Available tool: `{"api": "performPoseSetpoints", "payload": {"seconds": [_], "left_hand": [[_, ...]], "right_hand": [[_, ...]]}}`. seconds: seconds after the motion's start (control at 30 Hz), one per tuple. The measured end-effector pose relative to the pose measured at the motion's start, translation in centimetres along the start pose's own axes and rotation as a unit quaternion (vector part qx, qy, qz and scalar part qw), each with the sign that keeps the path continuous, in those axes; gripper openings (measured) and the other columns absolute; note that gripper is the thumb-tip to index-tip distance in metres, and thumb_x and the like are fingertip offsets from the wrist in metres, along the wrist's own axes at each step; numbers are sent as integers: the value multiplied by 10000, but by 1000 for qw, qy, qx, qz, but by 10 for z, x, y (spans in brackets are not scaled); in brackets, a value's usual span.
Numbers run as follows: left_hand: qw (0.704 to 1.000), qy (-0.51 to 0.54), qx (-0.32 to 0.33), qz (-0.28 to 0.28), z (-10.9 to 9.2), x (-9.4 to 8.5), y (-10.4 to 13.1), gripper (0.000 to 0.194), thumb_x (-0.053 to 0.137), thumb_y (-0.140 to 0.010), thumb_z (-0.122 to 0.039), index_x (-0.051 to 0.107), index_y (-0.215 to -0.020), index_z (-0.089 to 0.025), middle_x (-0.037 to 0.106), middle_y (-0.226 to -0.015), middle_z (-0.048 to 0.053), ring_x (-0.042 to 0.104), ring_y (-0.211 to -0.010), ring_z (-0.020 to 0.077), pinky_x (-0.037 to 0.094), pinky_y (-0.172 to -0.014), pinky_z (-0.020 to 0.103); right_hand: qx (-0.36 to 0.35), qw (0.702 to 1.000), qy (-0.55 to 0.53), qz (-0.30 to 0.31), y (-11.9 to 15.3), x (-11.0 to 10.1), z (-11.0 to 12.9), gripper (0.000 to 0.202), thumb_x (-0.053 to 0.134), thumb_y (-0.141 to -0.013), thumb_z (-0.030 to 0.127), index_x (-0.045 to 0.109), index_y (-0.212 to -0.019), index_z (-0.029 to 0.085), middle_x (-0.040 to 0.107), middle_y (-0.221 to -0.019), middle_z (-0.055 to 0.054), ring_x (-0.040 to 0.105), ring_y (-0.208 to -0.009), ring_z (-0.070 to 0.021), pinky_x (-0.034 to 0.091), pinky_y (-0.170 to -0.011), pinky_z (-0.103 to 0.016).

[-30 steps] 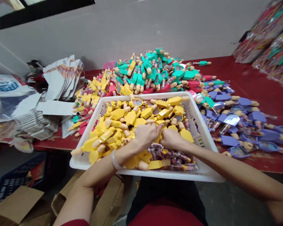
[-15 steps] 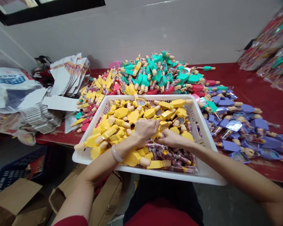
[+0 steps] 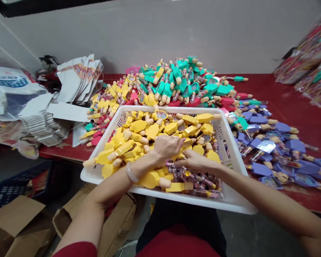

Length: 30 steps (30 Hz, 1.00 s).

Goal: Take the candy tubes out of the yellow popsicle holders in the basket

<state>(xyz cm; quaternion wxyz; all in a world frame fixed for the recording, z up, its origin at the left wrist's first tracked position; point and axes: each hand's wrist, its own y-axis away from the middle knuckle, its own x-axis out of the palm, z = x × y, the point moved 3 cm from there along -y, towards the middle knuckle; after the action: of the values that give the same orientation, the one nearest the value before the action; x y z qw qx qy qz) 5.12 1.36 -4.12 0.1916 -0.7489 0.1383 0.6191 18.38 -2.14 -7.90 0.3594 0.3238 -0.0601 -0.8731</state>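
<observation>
A white plastic basket point(image 3: 237, 171) stands before me, filled with yellow plastic toys point(image 3: 139, 125) with rounded beige ends. At its near right lie clear tubes point(image 3: 203, 180) with dark pinkish contents and some yellow caps. Over the middle of the basket my left hand point(image 3: 167, 147), a pale bangle at its wrist, is closed around a yellow plastic toy point(image 3: 179, 155). Just beside it, my right hand point(image 3: 198, 161) is pinched close to that toy, above the tubes. Its fingertips are partly hidden, so what they hold cannot be made out.
Behind the basket rises a heap of green toys point(image 3: 180, 84), with purple toys point(image 3: 296, 144) to the right on the red table point(image 3: 270, 91). White cards point(image 3: 44, 126) are stacked at left. Open cardboard boxes point(image 3: 18, 217) and a blue crate point(image 3: 16, 185) sit below.
The view has shifted slightly. My right hand has turned a little, its fingers now more stretched toward the left hand. My left hand stays closed in the same place over the basket.
</observation>
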Motion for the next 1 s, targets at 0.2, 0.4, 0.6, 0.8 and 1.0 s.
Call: {"api": "performPoseSetpoints", "payload": {"seconds": [0.2,0.4,0.6,0.8,1.0], "left_hand": [[1000,9,-2,-24,2,-8,-8,589,221,-1000,-479,701,-889,-154,716,-826,138,672,-808,228,448,-762,334],[993,7,-116,32,6,-1,-6,648,197,-995,-568,705,-911,-174,727,-868,118,683,-825,250,446,-695,317],[999,-2,-38,-22,0,-9,-2,626,242,-984,-594,694,-916,-166,709,-826,129,665,-814,240,438,-730,309],[998,50,37,-13,28,-25,-12,436,480,-939,-518,558,-1205,-183,663,-1128,100,601,-1080,250,409,-934,352],[977,175,30,116,62,-23,-10,320,510,-912,-499,578,-979,-194,661,-882,29,620,-782,186,443,-677,267]], "right_hand": [[27,997,42,-53,-1,-10,0,329,527,-872,439,470,-646,206,498,-511,23,450,-456,-125,329,-484,-240],[25,941,286,-176,3,-7,9,217,490,-910,310,624,-934,141,678,-796,-100,603,-712,-214,354,-614,-271],[-14,997,29,-74,-2,-13,0,330,641,-779,486,528,-687,191,451,-559,54,408,-531,-124,296,-525,-242],[35,923,205,-322,8,-63,-10,194,602,-809,349,603,-916,187,622,-777,-29,558,-698,-196,341,-605,-264],[21,834,291,-468,22,-85,-12,610,615,-814,357,416,-1324,89,574,-1192,-219,562,-1035,-328,440,-770,-355]]}}
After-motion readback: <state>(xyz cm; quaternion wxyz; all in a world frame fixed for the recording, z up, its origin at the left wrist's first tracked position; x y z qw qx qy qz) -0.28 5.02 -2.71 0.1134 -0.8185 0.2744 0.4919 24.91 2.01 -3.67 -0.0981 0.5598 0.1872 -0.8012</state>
